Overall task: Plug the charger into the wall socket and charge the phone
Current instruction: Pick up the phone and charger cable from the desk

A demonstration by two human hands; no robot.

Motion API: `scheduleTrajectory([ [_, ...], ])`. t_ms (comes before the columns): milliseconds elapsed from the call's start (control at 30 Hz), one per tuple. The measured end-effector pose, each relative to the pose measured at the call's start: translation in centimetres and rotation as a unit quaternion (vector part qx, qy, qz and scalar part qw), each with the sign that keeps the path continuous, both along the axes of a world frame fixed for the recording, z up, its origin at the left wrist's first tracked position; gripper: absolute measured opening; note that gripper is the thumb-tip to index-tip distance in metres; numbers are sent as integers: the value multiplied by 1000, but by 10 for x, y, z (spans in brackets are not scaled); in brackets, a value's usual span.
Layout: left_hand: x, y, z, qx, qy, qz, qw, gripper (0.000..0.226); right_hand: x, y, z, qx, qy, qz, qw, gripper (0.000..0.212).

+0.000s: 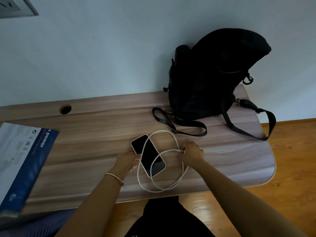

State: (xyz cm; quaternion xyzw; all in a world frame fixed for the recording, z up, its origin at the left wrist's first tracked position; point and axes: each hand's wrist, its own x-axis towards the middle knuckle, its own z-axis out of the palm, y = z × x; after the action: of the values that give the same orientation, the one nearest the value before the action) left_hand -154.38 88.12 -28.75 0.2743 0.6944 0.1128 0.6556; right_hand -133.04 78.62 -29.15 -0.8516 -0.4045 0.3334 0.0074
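A phone [148,155] with a dark screen and a pale case lies face up on the wooden desk [95,134], slanted from upper left to lower right. A white charging cable [172,185] loops over and around it. My right hand [192,152] pinches the cable just right of the phone. My left hand [128,161] rests on the desk against the phone's left edge, fingers curled near the cable. A wall socket plate [15,6] shows at the top left corner. No charger plug is visible.
A black backpack [213,77] stands against the wall at the desk's right end, its straps [181,124] trailing toward the cable. A white and blue box [22,161] lies at the desk's left. A round cable hole [65,108] sits near the back edge.
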Motion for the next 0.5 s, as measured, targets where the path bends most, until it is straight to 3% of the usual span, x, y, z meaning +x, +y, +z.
scheduleTrajectory([
  [133,1,1,0,15,8,-37,999,11,10,1,2,32,88,-47,994,14],
  [300,1,-3,1,34,-39,-73,996,16,29,-2,8,20,223,-29,974,3],
  [400,4,-4,2,46,-34,-73,996,2,33,-11,11,38,269,-61,960,14],
  [500,4,-1,0,71,-13,-82,994,14,36,-15,12,59,270,-75,958,22],
])
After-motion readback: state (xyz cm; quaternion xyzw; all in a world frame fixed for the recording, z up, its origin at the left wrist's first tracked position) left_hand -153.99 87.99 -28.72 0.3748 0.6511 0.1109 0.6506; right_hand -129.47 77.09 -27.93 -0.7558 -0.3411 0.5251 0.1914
